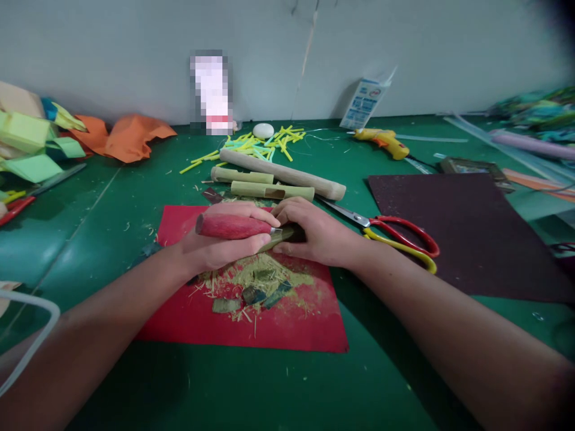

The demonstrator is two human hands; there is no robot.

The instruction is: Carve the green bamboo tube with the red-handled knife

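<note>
In the head view my left hand is closed around a carving tool with a red wooden handle. Only a short bit of its metal shows; the tip is hidden by my fingers. A greenish bamboo piece lies under the tool's end, and my right hand is closed around it. Both hands meet just above a red sheet. On that sheet lie pale bamboo shavings and several darker bark chips. Beyond the hands rest two cut bamboo tubes, one with a notch, and a long wooden stick.
Scissors with red and yellow handles lie right of my right hand, partly on a dark brown sheet. Behind are yellow straw pieces, a yellow glue gun and a blurred-out upright device. Folded paper sits far left.
</note>
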